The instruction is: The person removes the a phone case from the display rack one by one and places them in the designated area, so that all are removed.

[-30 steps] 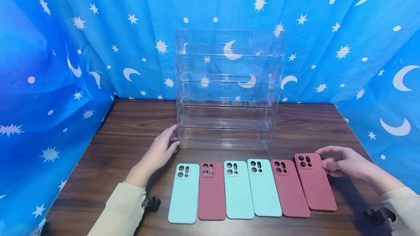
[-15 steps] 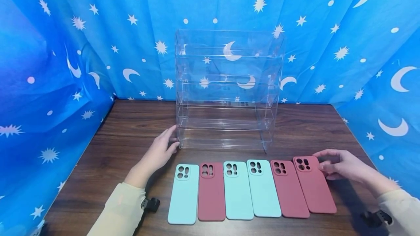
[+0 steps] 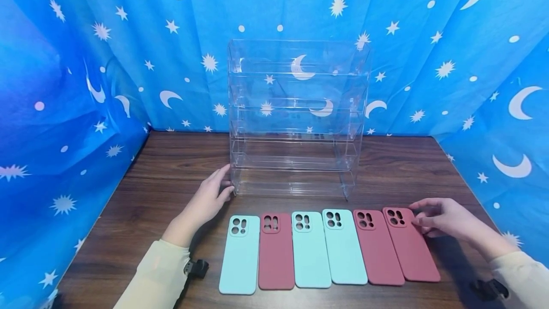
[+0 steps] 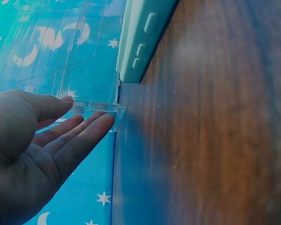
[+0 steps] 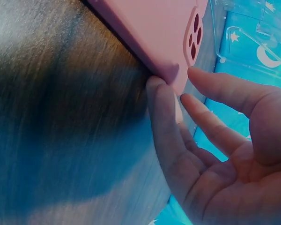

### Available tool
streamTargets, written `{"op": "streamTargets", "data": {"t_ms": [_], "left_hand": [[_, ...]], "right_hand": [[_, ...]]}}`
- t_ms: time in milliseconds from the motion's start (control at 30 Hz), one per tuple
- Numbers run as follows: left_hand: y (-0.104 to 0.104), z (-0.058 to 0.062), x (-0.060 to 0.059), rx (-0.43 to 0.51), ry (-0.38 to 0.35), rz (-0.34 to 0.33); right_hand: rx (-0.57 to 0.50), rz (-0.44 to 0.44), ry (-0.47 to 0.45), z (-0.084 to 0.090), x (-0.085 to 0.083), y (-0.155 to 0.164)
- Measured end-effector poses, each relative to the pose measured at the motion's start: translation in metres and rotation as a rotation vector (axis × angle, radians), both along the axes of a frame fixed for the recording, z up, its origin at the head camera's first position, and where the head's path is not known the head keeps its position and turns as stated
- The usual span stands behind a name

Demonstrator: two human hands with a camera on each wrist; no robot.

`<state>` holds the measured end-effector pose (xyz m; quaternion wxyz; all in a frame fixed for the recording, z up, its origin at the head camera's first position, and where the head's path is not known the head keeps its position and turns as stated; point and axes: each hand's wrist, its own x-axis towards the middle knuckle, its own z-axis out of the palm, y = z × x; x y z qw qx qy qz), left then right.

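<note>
In the head view, my left hand (image 3: 207, 195) touches the lower left corner of a clear tiered display stand (image 3: 296, 187). The left wrist view shows its fingers nearly straight, with the stand's foot (image 4: 105, 108) at the fingertips. At the right end of a row of phone cases, my right hand (image 3: 448, 218) is at the upper right corner of a dark red phone case (image 3: 416, 256), thumb and fingers loosely bent. One fingertip (image 5: 155, 83) meets that case's edge in the right wrist view; the thumb is slightly apart from it. The case lies on the table, camera cutouts away from me.
Left of that case lie another red case (image 3: 379, 256), two mint cases (image 3: 348, 256) side by side, a red case (image 3: 276, 261) and a mint case (image 3: 238, 266). The wooden table (image 3: 171, 156) meets a blue curtain (image 3: 193, 37) with moons and stars.
The rightmost red phone case has come down and slightly towards me, its top end lower in view. My right hand has followed it and loosened. The left hand stays at the stand.
</note>
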<state>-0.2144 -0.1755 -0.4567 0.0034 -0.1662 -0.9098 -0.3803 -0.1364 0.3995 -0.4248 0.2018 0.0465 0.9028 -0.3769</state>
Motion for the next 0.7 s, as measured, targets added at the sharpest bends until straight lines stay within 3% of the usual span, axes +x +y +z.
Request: {"op": "streamTargets", "data": {"t_ms": [133, 300, 500, 700], "left_hand": [[0.001, 0.001, 0.000, -0.012, 0.005, -0.001], [0.000, 0.002, -0.002, -0.049, 0.044, -0.004], [-0.003, 0.006, -0.004, -0.065, 0.025, -0.014], [0.000, 0.002, -0.003, -0.048, -0.011, -0.011]], "right_hand": [[0.129, 0.026, 0.079, 0.002, 0.000, -0.006], [0.299, 0.058, 0.306, 0.008, -0.009, -0.025], [0.319, 0.034, 0.499, 0.015, -0.035, -0.057], [0.366, 0.035, 0.582, 0.019, -0.053, -0.083]]}}
